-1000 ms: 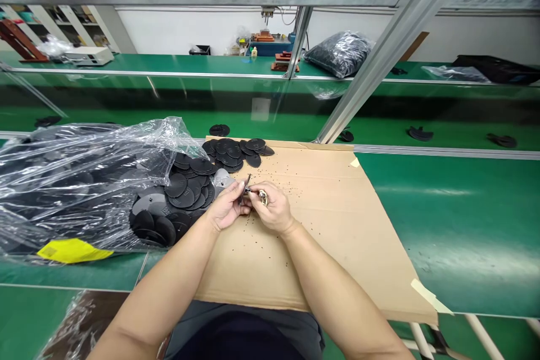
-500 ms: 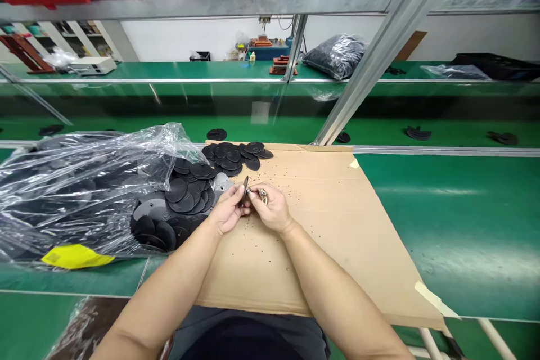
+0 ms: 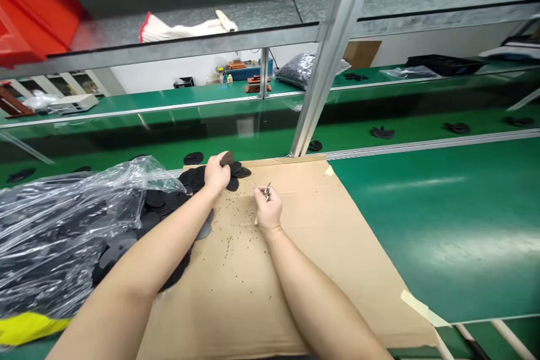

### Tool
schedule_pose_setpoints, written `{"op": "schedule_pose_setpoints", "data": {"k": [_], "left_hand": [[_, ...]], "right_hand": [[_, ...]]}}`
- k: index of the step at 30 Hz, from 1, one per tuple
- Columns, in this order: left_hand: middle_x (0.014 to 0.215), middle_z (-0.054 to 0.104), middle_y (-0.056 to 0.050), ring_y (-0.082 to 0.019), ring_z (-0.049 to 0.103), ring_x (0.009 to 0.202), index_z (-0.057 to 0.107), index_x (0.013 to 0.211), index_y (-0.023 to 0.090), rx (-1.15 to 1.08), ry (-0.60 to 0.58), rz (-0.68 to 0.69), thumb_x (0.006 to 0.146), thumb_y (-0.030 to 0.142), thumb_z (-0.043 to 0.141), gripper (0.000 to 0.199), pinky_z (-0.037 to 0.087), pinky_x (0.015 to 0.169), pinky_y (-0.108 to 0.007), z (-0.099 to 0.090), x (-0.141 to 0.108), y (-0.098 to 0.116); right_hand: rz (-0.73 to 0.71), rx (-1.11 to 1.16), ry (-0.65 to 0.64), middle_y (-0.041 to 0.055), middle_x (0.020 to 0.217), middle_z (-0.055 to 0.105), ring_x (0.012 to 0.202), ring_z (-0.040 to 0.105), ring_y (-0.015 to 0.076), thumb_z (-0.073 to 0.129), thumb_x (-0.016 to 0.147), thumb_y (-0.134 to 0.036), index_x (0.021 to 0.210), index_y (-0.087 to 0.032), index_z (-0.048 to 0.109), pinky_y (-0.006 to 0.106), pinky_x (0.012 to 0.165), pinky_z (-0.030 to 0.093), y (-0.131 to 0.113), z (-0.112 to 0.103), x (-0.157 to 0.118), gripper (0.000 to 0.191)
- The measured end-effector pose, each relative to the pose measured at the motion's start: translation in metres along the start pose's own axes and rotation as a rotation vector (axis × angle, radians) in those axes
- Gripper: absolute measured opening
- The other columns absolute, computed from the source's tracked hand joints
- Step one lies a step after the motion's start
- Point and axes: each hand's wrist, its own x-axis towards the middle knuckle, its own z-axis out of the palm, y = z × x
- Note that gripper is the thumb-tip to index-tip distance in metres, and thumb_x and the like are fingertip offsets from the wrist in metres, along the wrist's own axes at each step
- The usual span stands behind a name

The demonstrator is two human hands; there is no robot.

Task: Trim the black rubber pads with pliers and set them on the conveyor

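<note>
Head view shows your left hand (image 3: 216, 175) reaching to the far edge of the cardboard sheet (image 3: 287, 287), its fingers closed on a dark round disc (image 3: 228, 158) that stands tilted just above a heap of similar discs. Your right hand (image 3: 266, 211) is curled nearly shut and well apart from the left, pinching a small shiny metal piece (image 3: 267, 192) between thumb and fingertips; it is too small to tell exactly what it is. Dark specks (image 3: 231, 247) lie scattered over the cardboard beneath and around both hands. Left of your left forearm, black discs (image 3: 162, 199) lie in a loose overlapping heap, partly on the cardboard and against a clear plastic bag (image 3: 59, 247) that holds more dark discs. A yellow label (image 3: 29, 328) shows at the bag's lower edge. The cardboard rests on a green workbench (image 3: 426, 236), with a strip of masking tape (image 3: 419, 308) at its near right corner. An aluminium upright (image 3: 333, 50) rises just beyond the far edge of the sheet, and a red bin (image 3: 29, 17) sits on the shelf above at the left.
</note>
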Motion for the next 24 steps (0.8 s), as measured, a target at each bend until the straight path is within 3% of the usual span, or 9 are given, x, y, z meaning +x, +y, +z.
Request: {"op": "schedule_pose_setpoints", "data": {"k": [4,9,14,19,21,24], "left_hand": [[0.116,0.056,-0.009,-0.023,0.053,0.112,0.063,0.120,0.021,0.401,-0.032,0.197,0.074,0.005,0.049,0.050,0.041,0.100,-0.032,0.021,0.050,0.011],[0.131,0.045,-0.016,-0.032,0.047,0.118,0.050,0.135,0.016,0.615,-0.215,0.224,0.075,0.021,0.060,0.061,0.041,0.100,-0.040,0.070,0.075,0.012],[0.124,0.054,-0.015,-0.029,0.053,0.115,0.062,0.121,0.016,0.483,-0.313,0.252,0.080,0.028,0.058,0.043,0.040,0.102,-0.036,0.138,0.082,0.026],[0.098,0.071,-0.007,-0.024,0.064,0.094,0.072,0.099,0.019,0.217,-0.572,0.152,0.076,0.022,0.059,0.026,0.048,0.089,-0.033,0.207,0.087,0.053],[0.093,0.073,-0.005,-0.021,0.066,0.087,0.072,0.098,0.019,0.159,-0.654,0.139,0.076,0.019,0.058,0.027,0.050,0.083,-0.029,0.227,0.088,0.061],[0.091,0.073,-0.007,-0.022,0.066,0.086,0.073,0.092,0.016,0.145,-0.741,0.153,0.073,0.021,0.061,0.023,0.051,0.081,-0.028,0.241,0.093,0.064]], "right_hand": [[0.010,-0.009,0.008,-0.0023,0.063,0.053,0.059,0.046,0.0114,0.063,0.075,-0.041,0.076,-0.015,0.061,0.025,0.061,0.040,-0.005,0.002,0.000,0.026],[0.068,0.002,0.065,-0.0031,0.062,0.052,0.058,0.046,0.0115,0.062,0.076,-0.042,0.076,-0.016,0.061,0.024,0.060,0.040,-0.002,0.001,0.003,0.026],[0.133,0.050,0.102,-0.0033,0.062,0.051,0.057,0.046,0.0115,0.061,0.076,-0.041,0.077,-0.016,0.060,0.024,0.058,0.039,-0.004,0.002,-0.001,0.025],[0.188,0.116,0.151,-0.0034,0.060,0.050,0.056,0.045,0.0114,0.061,0.076,-0.039,0.075,-0.016,0.059,0.024,0.056,0.038,-0.009,0.002,0.000,0.023],[0.203,0.128,0.178,-0.0032,0.060,0.049,0.056,0.044,0.0116,0.060,0.076,-0.039,0.073,-0.017,0.058,0.024,0.056,0.038,-0.011,0.001,0.001,0.022],[0.231,0.130,0.205,-0.0037,0.059,0.048,0.055,0.043,0.0114,0.059,0.077,-0.037,0.072,-0.017,0.058,0.025,0.056,0.038,-0.014,0.000,0.003,0.021]]}}
